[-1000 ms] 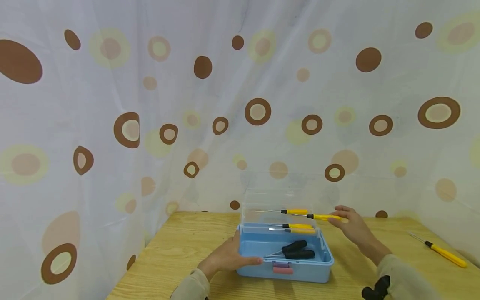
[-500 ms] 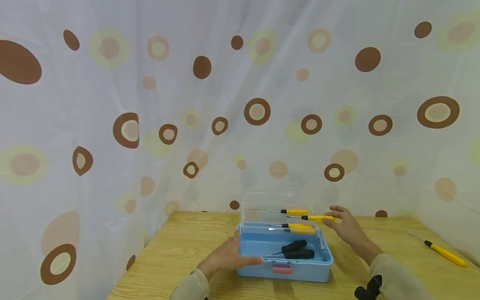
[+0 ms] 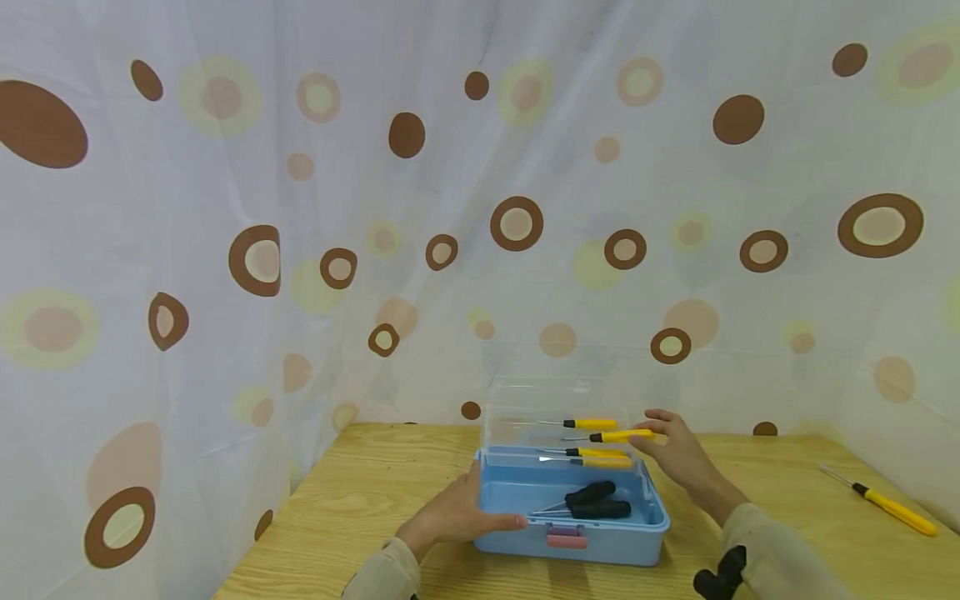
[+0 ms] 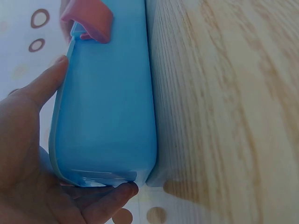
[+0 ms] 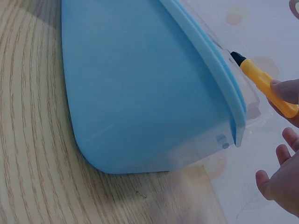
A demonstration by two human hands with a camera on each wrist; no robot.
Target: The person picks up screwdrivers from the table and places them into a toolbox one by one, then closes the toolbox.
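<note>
In the head view a blue box (image 3: pixel 517 547) with a pink latch (image 3: pixel 567 542) stands with its clear lid (image 3: pixel 525 392) raised. My left hand (image 3: pixel 457 508) grips its left front corner, thumb along the front rim and fingers round the end wall (image 4: pixel 107 178). A yellow-handled screwdriver (image 3: pixel 617 436) is pinched at its handle end by my right hand (image 3: pixel 678 454), shaft pointing left, over the back right of the box. Its handle (image 5: pixel 259 77) shows between thumb and finger in the right wrist view. Inside the box lie two black-handled screwdrivers (image 3: pixel 600 509).
More yellow-handled screwdrivers (image 3: pixel 596 423) show at the lid and back of the box. Another yellow screwdriver (image 3: pixel 896 510) lies on the wooden table (image 3: pixel 360 500) at the far right. A spotted white curtain (image 3: pixel 435 183) hangs behind and to both sides.
My right hand has moved left with the yellow-handled screwdriver, bringing it further over the box. The left hand and the box have stayed in place.
</note>
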